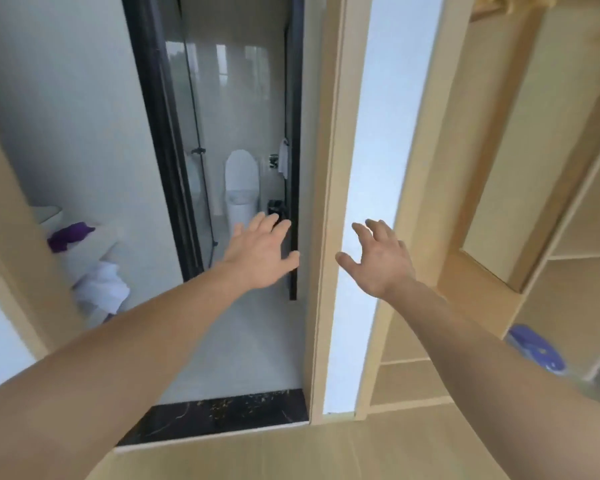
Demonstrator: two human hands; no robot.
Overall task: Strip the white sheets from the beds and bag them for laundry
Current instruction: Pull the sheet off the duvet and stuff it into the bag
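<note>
Here, left hand (261,258) and right hand (381,262) wide open, both empty.

Toilet (241,188) behind doorway (shelves (568,258) right), laundry heap (99,289) left

The far toilet (242,188) is white, the door frame (160,133) black. The near threshold (222,417) is black marble flecked with gold. At left, a purple cloth (68,235) above white linen (101,285). The shelves (568,237) at right are pale tan wood, holding a blue object (537,348) with white marks.
</note>
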